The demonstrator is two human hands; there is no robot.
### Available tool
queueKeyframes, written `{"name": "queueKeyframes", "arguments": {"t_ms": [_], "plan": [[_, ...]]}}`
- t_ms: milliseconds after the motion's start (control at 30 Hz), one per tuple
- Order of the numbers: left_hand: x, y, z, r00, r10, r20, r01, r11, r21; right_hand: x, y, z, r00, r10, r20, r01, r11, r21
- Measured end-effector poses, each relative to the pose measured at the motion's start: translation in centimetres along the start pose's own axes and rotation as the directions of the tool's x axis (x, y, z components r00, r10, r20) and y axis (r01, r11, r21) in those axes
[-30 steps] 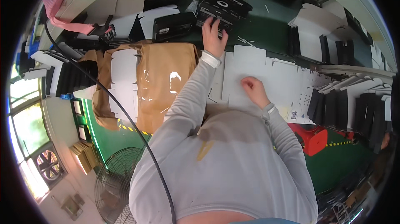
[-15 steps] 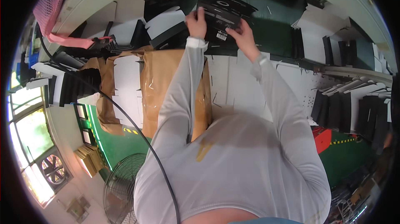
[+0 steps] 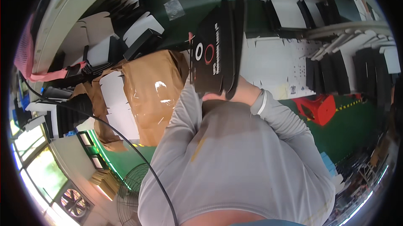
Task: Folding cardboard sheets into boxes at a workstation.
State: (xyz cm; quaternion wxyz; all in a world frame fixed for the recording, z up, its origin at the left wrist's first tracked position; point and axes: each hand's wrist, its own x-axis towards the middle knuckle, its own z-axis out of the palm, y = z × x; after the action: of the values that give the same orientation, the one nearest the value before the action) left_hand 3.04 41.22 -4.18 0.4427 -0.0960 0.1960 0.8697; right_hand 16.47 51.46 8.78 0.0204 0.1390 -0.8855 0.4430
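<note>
A black cardboard box (image 3: pixel 213 53) with two printed rings and white lettering is tilted up close in front of my chest, its long dark flaps standing along the right side. My right hand (image 3: pixel 242 90) grips its near lower end, with the thumb along the bottom edge. Most of my left hand is hidden behind the box; only a fingertip (image 3: pixel 191 37) shows at its left edge, curled against it. Under the box lies a white cardboard sheet (image 3: pixel 273 64) on the bench.
Brown wrapping paper (image 3: pixel 153 87) and a white flat blank (image 3: pixel 117 100) lie left. Behind them are a partly folded box (image 3: pixel 140 37) and a clear plastic bag (image 3: pixel 174 9). Box blanks (image 3: pixel 336 68) stand at right. A red stool (image 3: pixel 321 110) and a fan (image 3: pixel 132 192) are on the floor; a cable (image 3: pixel 126 137) crosses the left.
Both hands have brought the black box from the far bench toward my chest and turned it upright, so its ringed face now shows. My view has shifted to the right.
</note>
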Motion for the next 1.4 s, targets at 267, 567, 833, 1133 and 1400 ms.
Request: {"name": "queueKeyframes", "arguments": {"t_ms": [267, 567, 833, 1133, 1400], "plan": [[-2.5, -5.8, 2.3, 0.994, -0.11, 0.003, 0.11, 0.992, -0.054, -9.7, 7.1, -1.2, 0.736, 0.306, -0.604, -0.41, 0.911, -0.038], [1.3, -6.6, 2.4, 0.968, -0.155, 0.197, 0.168, 0.985, -0.049, -5.7, 8.0, -7.0, 0.7, 0.575, -0.424, -0.503, 0.818, 0.28], [0.5, 8.8, 3.2, 0.529, 0.785, 0.321, -0.385, -0.115, 0.916, -8.4, 9.3, -14.4, 0.361, 0.745, -0.561, -0.678, 0.623, 0.391], [-3.9, 22.5, -0.2, 0.939, 0.331, 0.096, 0.292, -0.911, 0.293, -8.4, 27.3, -22.7, 0.301, 0.397, -0.867, -0.819, 0.573, -0.022], [-6.6, 16.2, 7.3, 0.886, 0.279, 0.371, 0.044, -0.846, 0.531, -3.9, 14.9, -7.8, 0.641, 0.517, -0.567, -0.365, 0.856, 0.367]]}}
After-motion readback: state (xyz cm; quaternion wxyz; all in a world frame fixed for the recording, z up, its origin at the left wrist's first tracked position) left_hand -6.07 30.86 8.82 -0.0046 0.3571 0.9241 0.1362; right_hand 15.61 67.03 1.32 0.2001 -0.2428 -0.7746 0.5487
